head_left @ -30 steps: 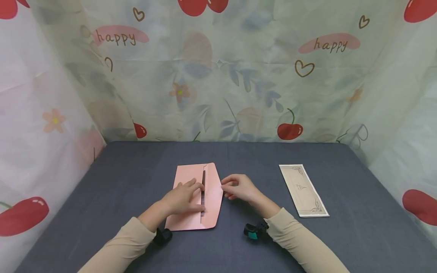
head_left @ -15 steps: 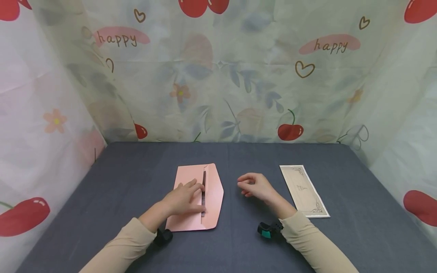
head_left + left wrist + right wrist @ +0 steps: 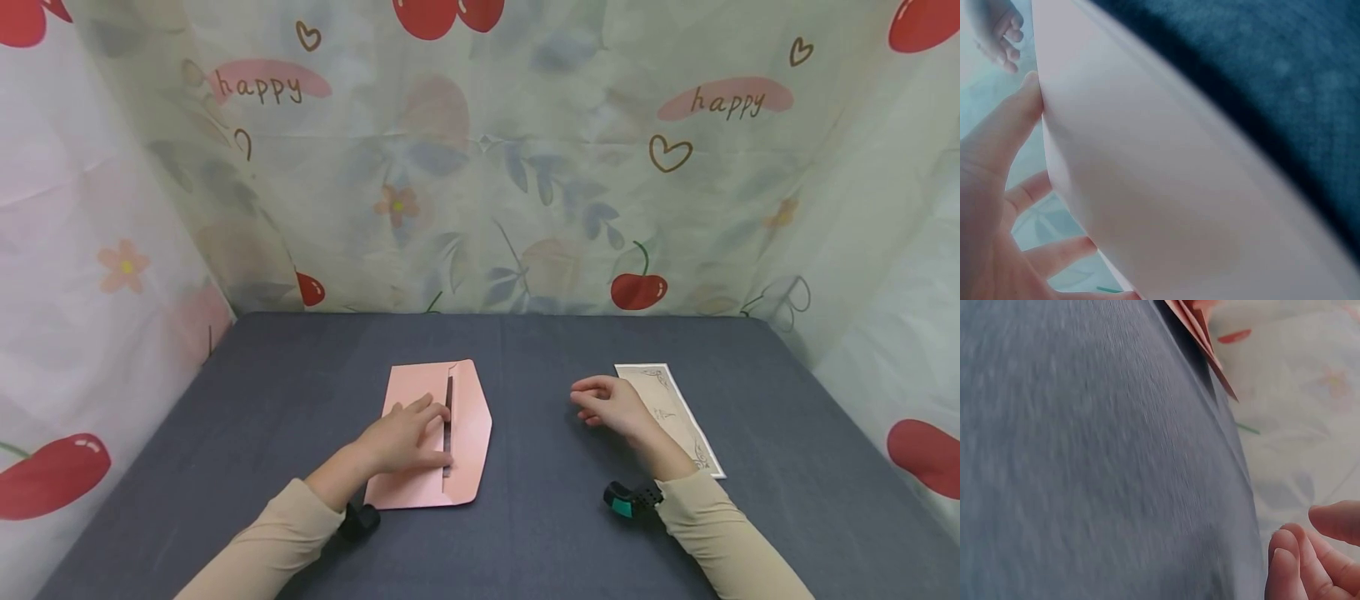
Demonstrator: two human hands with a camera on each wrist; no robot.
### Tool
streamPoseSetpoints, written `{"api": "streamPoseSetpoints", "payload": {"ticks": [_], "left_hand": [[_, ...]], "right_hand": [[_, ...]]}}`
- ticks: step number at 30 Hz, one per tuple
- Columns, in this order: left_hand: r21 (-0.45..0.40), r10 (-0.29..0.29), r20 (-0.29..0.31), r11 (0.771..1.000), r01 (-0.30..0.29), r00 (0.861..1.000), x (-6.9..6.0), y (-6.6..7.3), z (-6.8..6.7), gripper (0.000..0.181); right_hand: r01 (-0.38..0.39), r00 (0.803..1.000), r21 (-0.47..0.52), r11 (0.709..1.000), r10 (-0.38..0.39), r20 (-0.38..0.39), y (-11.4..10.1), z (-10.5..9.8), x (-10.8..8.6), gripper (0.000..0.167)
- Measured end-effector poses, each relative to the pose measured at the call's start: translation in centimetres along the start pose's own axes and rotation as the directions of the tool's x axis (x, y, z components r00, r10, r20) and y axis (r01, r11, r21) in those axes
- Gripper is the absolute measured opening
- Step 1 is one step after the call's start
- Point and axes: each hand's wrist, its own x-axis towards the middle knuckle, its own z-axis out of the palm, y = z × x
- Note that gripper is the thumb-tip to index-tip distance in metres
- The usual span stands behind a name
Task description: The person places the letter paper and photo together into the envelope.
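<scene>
A pink envelope (image 3: 470,450) lies on the table with its pointed flap unfolded to the right. Its mouth gapes slightly, and a dark strip (image 3: 447,437) shows there. My left hand (image 3: 401,437) rests on the envelope, fingers spread, with fingertips and thumb touching the edge of the mouth. Close up in the left wrist view, the spread fingers (image 3: 1063,253) meet the envelope's edge. My right hand (image 3: 611,408) hovers over the table just left of a cream card (image 3: 663,392) with ornamental corners. Its fingers are loosely curled around nothing. The right forearm covers part of the card.
A dark grey cloth covers the table (image 3: 510,533). Patterned fabric (image 3: 480,167) with cherries and flowers hangs at the back and both sides. Black bands with small devices (image 3: 630,500) sit on both wrists.
My right hand has moved right, from beside the envelope's flap to the card's left edge. My left hand and the envelope have stayed in place.
</scene>
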Motion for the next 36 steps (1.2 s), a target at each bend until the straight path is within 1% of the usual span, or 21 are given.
{"api": "streamPoseSetpoints", "payload": {"ticks": [8, 15, 20, 25, 28, 31, 36], "left_hand": [[0.008, 0.012, -0.005, 1.000, -0.012, 1.000, -0.1, 0.0, 0.0, 0.050], [0.004, -0.006, 0.000, 1.000, 0.006, 1.000, -0.1, 0.0, 0.0, 0.051], [0.009, -0.003, -0.005, 1.000, 0.003, 1.000, 0.0, -0.1, 0.0, 0.051], [0.012, -0.004, -0.005, 1.000, 0.004, 1.000, 0.0, -0.1, 0.0, 0.050], [0.011, -0.004, -0.004, 1.000, 0.004, 1.000, 0.0, 0.0, 0.0, 0.050], [0.012, -0.005, -0.002, 1.000, 0.005, 1.000, -0.1, 0.0, 0.0, 0.050], [0.016, -0.004, -0.002, 1.000, 0.004, 1.000, -0.1, 0.1, 0.0, 0.051]], "right_hand": [[-0.025, 0.997, -0.043, 0.999, 0.022, -0.072, 1.5, -2.3, 0.1, 0.035], [-0.063, 0.990, -0.045, 0.997, 0.056, -0.132, 2.5, -5.0, -0.7, 0.040], [-0.097, 0.980, -0.046, 0.994, 0.087, -0.179, 3.1, -6.7, -1.2, 0.040], [-0.131, 0.968, -0.085, 0.988, 0.109, -0.226, 3.7, -7.9, -1.4, 0.041], [-0.171, 0.955, -0.119, 0.978, 0.135, -0.264, 4.1, -8.5, -1.3, 0.043], [-0.193, 0.944, -0.148, 0.970, 0.142, -0.299, 4.5, -8.9, -1.3, 0.043], [-0.218, 0.932, -0.201, 0.955, 0.143, -0.333, 4.9, -9.3, -1.6, 0.042]]}}
